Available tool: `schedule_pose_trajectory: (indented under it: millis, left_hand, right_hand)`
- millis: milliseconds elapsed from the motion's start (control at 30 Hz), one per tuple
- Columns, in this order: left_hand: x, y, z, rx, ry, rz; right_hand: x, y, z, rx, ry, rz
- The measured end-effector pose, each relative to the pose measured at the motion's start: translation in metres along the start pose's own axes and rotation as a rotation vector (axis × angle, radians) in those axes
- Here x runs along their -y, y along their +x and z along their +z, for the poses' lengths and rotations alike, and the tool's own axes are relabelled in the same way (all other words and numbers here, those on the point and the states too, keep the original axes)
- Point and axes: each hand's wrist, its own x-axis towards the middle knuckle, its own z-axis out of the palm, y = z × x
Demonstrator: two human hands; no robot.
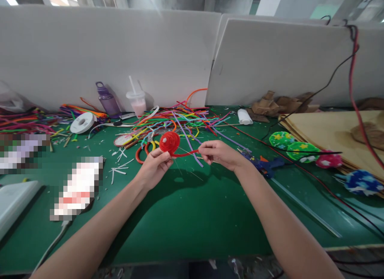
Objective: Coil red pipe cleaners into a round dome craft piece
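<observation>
In the head view, my left hand (157,165) pinches a red fuzzy coil (170,142), wound round like a small disc with a pale spot on it. From the coil's lower edge a red pipe cleaner tail (184,154) stretches to the right. My right hand (217,153) is closed on the free end of that tail. Both hands are held above the green table (192,223). Just behind them lies a heap of pipe cleaners (183,119) in many colours. Scissors with orange handles (139,154) lie partly hidden beside my left hand.
A purple bottle (108,101), a drink cup (137,103) and a white spool (83,122) stand at the back left. A blue glue gun (270,165) with a clear glue stick (309,209) lies right, near finished fuzzy pieces (303,151). Cables (355,87) hang at right.
</observation>
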Motion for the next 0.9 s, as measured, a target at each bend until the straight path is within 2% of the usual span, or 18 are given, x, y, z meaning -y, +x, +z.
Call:
schedule_pose_trajectory:
  millis: [267, 433, 567, 733, 900]
  left_hand:
    - [-0.001, -0.001, 0.001, 0.011, 0.026, 0.004]
    - [0.001, 0.000, 0.000, -0.009, 0.028, 0.006]
    - [0.001, 0.002, -0.001, -0.060, 0.018, 0.027]
    - [0.002, 0.006, -0.003, -0.146, -0.032, 0.022]
    - [0.003, 0.007, -0.005, -0.175, -0.037, 0.024]
  right_hand:
    - [0.001, 0.000, 0.000, -0.079, -0.004, 0.008]
    - [0.002, -0.001, 0.001, -0.076, -0.011, 0.017]
    - [-0.002, 0.002, 0.000, -0.064, -0.047, 0.060]
    - [-0.007, 0.005, 0.000, -0.115, -0.096, 0.110]
    - [-0.008, 0.005, 0.001, -0.126, -0.147, 0.123]
